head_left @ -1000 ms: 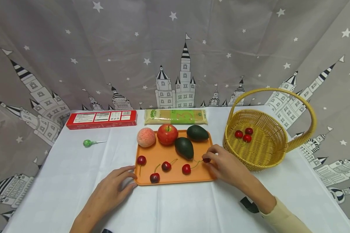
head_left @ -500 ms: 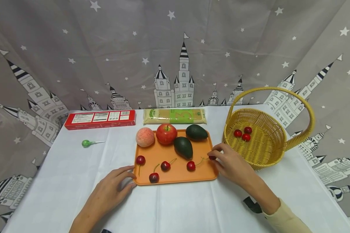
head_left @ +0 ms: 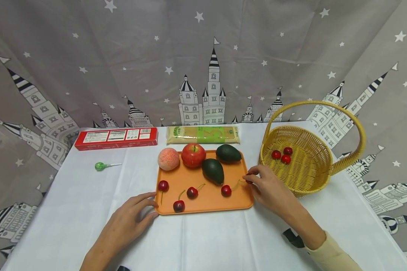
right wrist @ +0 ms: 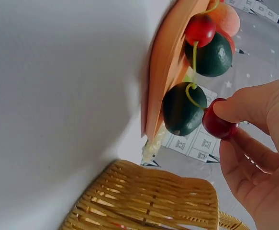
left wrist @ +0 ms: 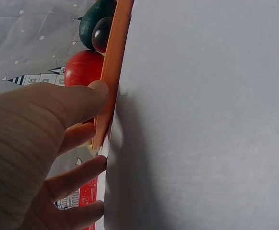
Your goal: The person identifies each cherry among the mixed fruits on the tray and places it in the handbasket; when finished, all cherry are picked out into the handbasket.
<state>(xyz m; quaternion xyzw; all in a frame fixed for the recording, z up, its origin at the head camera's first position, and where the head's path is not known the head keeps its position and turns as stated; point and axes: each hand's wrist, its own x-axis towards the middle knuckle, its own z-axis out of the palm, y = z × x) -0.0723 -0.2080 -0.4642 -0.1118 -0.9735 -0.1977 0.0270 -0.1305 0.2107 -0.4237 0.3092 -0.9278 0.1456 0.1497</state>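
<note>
Over the right end of the orange tray (head_left: 203,206), my right hand (head_left: 273,194) pinches a dark red cherry (right wrist: 219,122) between thumb and fingers. Its stem is hooked with the stem of a second cherry (head_left: 226,191), which is on the tray. Three more cherries, including one at the front (head_left: 178,206), lie towards the left of the tray. My left hand (head_left: 130,216) touches the tray's front-left corner, thumb at the rim and fingers extended. Behind the cherries are a red apple (head_left: 193,155), a peach (head_left: 168,159) and two dark green avocados (head_left: 213,171).
A yellow wicker basket (head_left: 306,173) with a tall arched handle stands right of the tray, three cherries (head_left: 286,159) inside. A red box (head_left: 117,140) and a yellow-green packet (head_left: 203,135) lie along the back. The green lollipop (head_left: 100,166) is at the left.
My right hand has shifted right with the pinched cherry. The second cherry has been drawn rightwards across the tray by the hooked stems. The left hand has stayed at the corner.
</note>
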